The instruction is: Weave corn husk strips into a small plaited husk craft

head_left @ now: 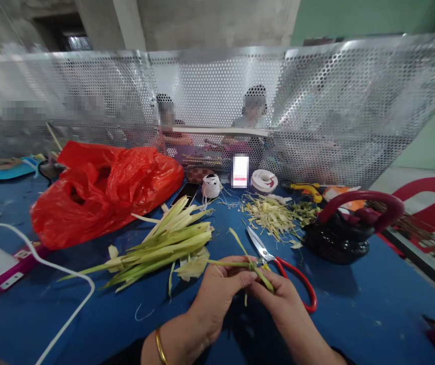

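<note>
Both my hands meet low in the middle, closed on a thin green leaf strip. My left hand, with a gold bangle at the wrist, pinches the strip from the left. My right hand pinches it from the right, where the strip is folded or knotted. Red-handled scissors lie on the blue table just behind my right hand. A bundle of long green leaves lies to the left of my hands.
A red plastic bag sits at the back left. Leaf trimmings, a white string spool, a tape roll, a phone and a dark basket with a maroon handle lie behind. A perforated metal screen separates other people.
</note>
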### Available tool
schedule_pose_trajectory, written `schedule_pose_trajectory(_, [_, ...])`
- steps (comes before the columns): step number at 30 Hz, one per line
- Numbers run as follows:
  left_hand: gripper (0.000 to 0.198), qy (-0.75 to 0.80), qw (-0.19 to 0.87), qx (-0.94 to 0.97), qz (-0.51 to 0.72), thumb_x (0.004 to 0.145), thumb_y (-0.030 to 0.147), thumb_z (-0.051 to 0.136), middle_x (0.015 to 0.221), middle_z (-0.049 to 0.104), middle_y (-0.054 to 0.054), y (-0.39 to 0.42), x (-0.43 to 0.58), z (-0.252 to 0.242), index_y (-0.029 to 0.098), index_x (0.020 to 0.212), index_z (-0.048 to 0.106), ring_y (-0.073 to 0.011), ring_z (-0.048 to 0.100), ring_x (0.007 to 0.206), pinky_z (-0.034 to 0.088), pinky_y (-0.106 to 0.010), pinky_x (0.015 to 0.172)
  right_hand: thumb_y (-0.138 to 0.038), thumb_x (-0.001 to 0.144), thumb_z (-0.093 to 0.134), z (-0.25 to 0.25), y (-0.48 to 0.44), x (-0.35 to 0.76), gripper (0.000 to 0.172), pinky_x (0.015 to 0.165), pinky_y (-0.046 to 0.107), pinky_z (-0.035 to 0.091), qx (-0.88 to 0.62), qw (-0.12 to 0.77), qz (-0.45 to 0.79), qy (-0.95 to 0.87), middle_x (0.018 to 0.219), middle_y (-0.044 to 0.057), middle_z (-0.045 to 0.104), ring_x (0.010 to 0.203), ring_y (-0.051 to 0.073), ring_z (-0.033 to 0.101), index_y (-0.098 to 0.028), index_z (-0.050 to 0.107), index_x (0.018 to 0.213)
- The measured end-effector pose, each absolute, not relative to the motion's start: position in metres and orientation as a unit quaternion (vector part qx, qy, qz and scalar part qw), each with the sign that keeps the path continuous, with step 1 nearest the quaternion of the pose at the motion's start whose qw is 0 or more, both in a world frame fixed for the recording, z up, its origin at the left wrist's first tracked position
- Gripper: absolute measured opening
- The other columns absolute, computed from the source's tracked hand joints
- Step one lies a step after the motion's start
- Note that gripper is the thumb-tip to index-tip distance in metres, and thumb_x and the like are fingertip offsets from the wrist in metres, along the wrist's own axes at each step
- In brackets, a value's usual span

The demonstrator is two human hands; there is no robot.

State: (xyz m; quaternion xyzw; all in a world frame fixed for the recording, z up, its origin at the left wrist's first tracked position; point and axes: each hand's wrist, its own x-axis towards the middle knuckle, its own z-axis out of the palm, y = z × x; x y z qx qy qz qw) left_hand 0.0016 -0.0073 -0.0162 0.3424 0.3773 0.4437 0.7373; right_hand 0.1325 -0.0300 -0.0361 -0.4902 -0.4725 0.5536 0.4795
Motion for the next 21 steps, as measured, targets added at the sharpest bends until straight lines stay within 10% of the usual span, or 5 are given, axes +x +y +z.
schedule_pose_trajectory(10, [0.016,0.437,0.671,0.371,0.470,0.057,0.019,0.078,0.071,0.073,-0.003,-0.002,-0.001,-0.017,0.016,0.072,0.076,-0.0162,0.066,0.072,0.050,-0.026,0.074,-0.039,0.075,0.066,-0.041,-0.031,0.137,0.032,0.057,0.026,0.029,-0.483,0.431,0.529,-0.549,0.063,-0.004,0.040,0.061,0.013,0.034,-0.019,0.047,0.059])
schedule_pose_trajectory(21, [0.012,0.448,0.625,0.441,0.462,0.055,0.021,0.074,0.075,0.074,-0.004,0.015,0.001,-0.015,0.016,0.065,0.072,-0.0189,0.064,0.073,0.049,-0.028,0.073,-0.050,0.076,0.065,-0.040,-0.020,0.139,0.040,0.054,0.024,0.032,-0.483,0.426,0.524,-0.558,0.058,-0.004,0.042,0.057,0.012,0.037,-0.018,0.050,0.059])
